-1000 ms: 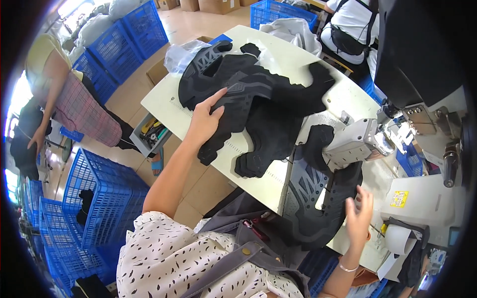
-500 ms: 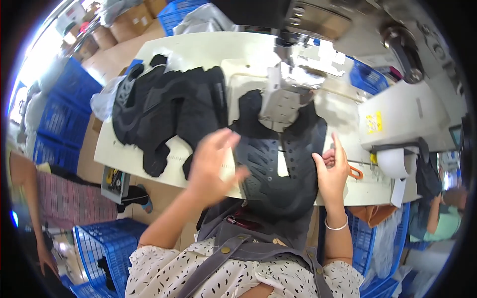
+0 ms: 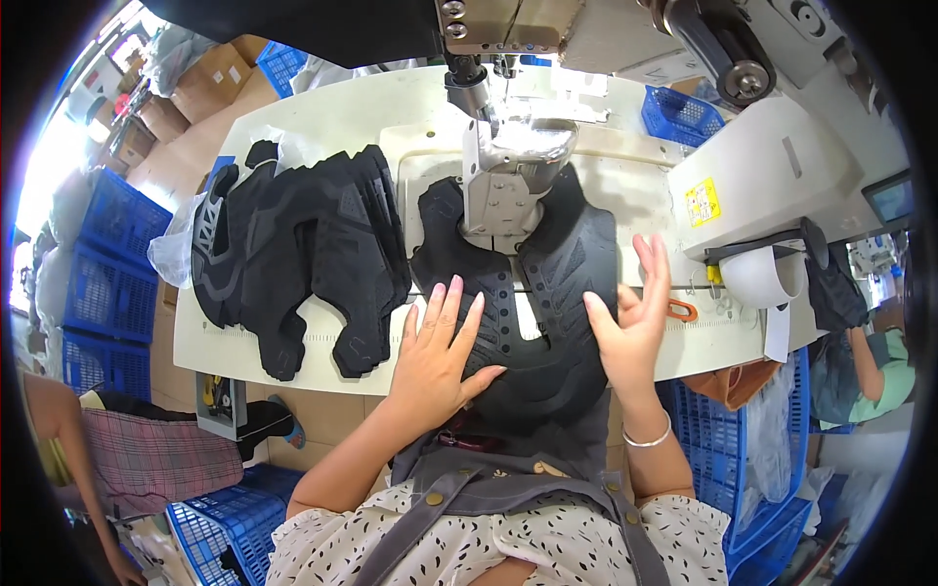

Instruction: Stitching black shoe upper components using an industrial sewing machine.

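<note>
A black shoe upper piece [image 3: 547, 293] lies flat on the cream sewing table [image 3: 332, 107], wrapped around the grey post of the sewing machine [image 3: 503, 186]. My left hand [image 3: 438, 356] rests flat on its lower left part, fingers spread. My right hand [image 3: 633, 317] presses on the right edge of the piece, fingers apart and pointing up. Neither hand grips anything. A stack of several more black upper pieces [image 3: 303, 244] sits to the left of the machine.
Blue plastic crates [image 3: 98, 283] stand left of the table and a small blue basket [image 3: 682, 115] at the back right. Orange-handled scissors [image 3: 682, 311] lie by my right hand. A white tape roll [image 3: 757, 278] hangs at right. Other people sit at lower left and far right.
My left hand left the stack at left and came down flat on the piece under the machine. My right hand shifted to the right edge. The view swung toward the machine.
</note>
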The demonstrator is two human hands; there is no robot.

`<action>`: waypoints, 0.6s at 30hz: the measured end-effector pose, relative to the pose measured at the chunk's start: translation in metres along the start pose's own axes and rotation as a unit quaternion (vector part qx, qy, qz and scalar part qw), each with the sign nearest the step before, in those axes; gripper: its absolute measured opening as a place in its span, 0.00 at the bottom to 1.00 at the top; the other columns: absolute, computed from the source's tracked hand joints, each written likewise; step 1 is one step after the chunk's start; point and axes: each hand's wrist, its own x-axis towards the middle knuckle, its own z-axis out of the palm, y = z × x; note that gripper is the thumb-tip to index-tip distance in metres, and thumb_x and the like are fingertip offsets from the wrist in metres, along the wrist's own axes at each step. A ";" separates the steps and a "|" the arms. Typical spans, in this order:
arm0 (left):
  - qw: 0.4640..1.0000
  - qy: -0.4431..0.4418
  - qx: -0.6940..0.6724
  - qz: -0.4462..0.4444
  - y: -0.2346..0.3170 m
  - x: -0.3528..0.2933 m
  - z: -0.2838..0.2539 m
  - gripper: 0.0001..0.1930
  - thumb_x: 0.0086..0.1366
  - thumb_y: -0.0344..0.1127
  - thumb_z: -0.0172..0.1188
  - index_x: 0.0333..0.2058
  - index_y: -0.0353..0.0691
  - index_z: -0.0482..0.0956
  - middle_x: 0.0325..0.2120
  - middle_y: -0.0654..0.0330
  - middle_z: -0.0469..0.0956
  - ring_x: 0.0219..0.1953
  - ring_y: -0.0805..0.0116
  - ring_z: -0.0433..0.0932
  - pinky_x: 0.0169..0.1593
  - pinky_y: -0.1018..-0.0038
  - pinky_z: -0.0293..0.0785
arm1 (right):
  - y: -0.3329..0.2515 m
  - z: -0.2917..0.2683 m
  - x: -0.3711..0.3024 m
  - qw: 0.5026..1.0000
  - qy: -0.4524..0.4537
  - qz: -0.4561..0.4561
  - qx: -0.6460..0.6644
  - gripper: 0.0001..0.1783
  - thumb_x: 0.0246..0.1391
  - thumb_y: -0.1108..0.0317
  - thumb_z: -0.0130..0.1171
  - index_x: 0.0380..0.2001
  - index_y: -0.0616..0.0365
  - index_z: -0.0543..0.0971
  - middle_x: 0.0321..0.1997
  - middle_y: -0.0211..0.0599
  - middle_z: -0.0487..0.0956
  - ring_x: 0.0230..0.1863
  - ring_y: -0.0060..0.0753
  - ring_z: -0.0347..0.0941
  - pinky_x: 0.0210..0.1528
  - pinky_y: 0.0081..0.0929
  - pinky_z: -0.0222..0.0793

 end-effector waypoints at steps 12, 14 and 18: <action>0.471 -0.022 -0.822 -0.320 0.024 0.000 -0.026 0.20 0.62 0.44 0.50 0.42 0.30 0.69 0.34 0.55 0.76 0.36 0.68 0.75 0.40 0.73 0.72 | -0.045 -0.009 0.010 0.917 -0.202 0.250 0.238 0.17 0.52 0.74 0.49 0.45 0.72 0.66 0.38 0.56 0.75 0.30 0.37 0.77 0.32 0.31 0.77; 0.478 -0.007 -0.837 -0.266 0.032 0.016 -0.044 0.18 0.63 0.40 0.48 0.43 0.29 0.68 0.36 0.52 0.76 0.38 0.67 0.75 0.41 0.73 0.73 | -0.048 -0.004 0.012 0.915 -0.228 0.249 0.220 0.17 0.52 0.73 0.49 0.45 0.72 0.66 0.39 0.55 0.75 0.31 0.37 0.77 0.33 0.32 0.77; 0.573 0.041 -0.808 -0.130 0.024 0.033 -0.070 0.14 0.63 0.31 0.45 0.43 0.26 0.67 0.37 0.48 0.76 0.39 0.64 0.76 0.43 0.71 0.74 | -0.056 0.006 0.012 0.937 -0.141 0.220 0.230 0.17 0.53 0.73 0.48 0.46 0.70 0.66 0.40 0.54 0.75 0.32 0.35 0.77 0.35 0.31 0.76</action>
